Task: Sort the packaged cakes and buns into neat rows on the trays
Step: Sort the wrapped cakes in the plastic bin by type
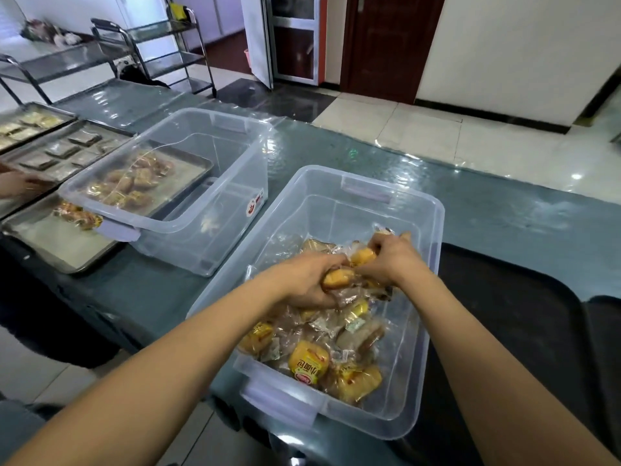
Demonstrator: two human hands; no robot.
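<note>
A clear plastic bin (426, 230) in front of me holds a loose heap of packaged buns and cakes (309, 363) in crinkly wrappers. Both hands are down in the bin. My left hand (302, 280) is closed around a golden wrapped bun (337, 277). My right hand (393, 260) grips another wrapped bun (363, 256) just beside it; the two hands nearly touch. A metal tray (50, 243) at the left carries a few wrapped buns (79, 215) at its far edge.
An empty clear bin (215, 210) rests tilted over the tray, with more wrapped buns seen through its wall. Further trays of flat packaged cakes (64, 149) lie at far left, where another person's hand (16, 183) reaches. A dark tray (510, 314) lies right. Steel carts (161, 48) stand behind.
</note>
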